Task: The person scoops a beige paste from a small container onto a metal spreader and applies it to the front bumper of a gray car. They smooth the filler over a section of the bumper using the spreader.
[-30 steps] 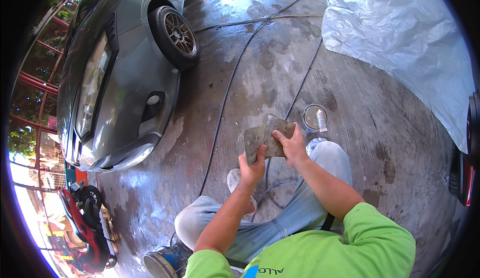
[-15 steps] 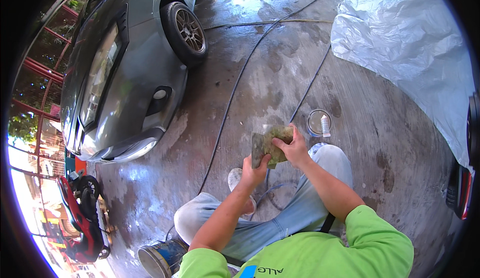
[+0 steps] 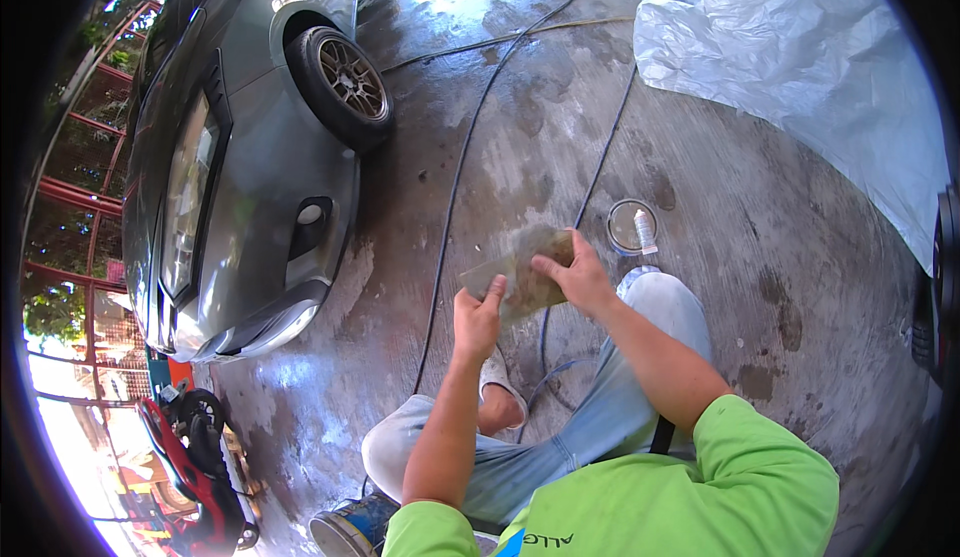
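Observation:
In front of my crossed legs my left hand (image 3: 478,319) is closed on the left end of a grey, stained flat plate (image 3: 480,282). My right hand (image 3: 582,279) grips the right end of an olive-stained plate (image 3: 532,295) overlapping it. Motion blurs where the two plates meet. Beyond my right hand, on the concrete floor (image 3: 700,217), a white tube (image 3: 643,232) lies on a round tin or lid (image 3: 620,215).
A dark grey car (image 3: 240,217) stands at the left, above a red motorcycle (image 3: 190,472). Hoses (image 3: 460,157) cross the floor. A crumpled translucent sheet (image 3: 780,77) fills the upper right. A bucket (image 3: 350,522) stands beside my left knee, and a dark object (image 3: 935,287) is at the right rim.
Both hands have moved left in the picture with the plates, and the left hand is also higher. The plates now lie more spread out sideways than half a second ago.

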{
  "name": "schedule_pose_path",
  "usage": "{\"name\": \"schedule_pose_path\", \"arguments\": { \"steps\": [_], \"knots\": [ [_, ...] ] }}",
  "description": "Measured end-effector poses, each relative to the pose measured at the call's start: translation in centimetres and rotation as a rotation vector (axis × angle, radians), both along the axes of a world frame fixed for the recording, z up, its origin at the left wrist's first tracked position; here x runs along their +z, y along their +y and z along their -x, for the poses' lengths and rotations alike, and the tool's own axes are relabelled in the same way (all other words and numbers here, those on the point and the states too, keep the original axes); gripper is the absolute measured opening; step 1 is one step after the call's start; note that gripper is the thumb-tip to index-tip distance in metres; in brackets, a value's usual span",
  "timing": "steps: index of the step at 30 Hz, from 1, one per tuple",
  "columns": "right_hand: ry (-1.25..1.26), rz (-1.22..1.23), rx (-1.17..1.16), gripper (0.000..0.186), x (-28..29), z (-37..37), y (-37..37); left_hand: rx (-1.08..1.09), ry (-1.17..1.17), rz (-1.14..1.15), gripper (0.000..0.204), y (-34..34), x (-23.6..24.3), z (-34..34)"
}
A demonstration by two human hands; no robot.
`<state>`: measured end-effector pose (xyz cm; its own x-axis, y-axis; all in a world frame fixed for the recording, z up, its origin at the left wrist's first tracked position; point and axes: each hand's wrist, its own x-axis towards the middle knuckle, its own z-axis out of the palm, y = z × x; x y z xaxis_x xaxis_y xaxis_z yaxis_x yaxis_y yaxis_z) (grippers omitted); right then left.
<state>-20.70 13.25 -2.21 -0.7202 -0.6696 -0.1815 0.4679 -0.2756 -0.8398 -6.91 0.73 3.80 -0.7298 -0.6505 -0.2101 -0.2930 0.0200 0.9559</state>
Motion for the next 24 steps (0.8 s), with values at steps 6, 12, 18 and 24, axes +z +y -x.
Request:
{"name": "schedule_pose_path", "arguments": {
  "steps": [6, 12, 18, 24],
  "knots": [
    [-0.22, 0.053, -0.189, 0.035, -0.2, -3.5, -0.7, 0.28, 0.249, 0.383, 0.019, 4.5, -3.6, 0.0],
    [-0.065, -0.013, -0.209, 0.037, -2.0, -3.9, -0.2, 0.189, 0.124, 0.318, 0.015, 4.7, -3.6, -0.8],
    [0.104, -0.051, -0.082, 0.04, -2.2, -3.2, -0.1, 0.124, 0.125, 0.289, 0.014, 3.7, -3.9, -1.5],
    [0.309, -0.144, -0.032, 0.041, -2.4, -2.9, 0.0, -0.156, -0.119, 0.364, 0.016, 0.8, -2.3, -1.8]
  ]
}}
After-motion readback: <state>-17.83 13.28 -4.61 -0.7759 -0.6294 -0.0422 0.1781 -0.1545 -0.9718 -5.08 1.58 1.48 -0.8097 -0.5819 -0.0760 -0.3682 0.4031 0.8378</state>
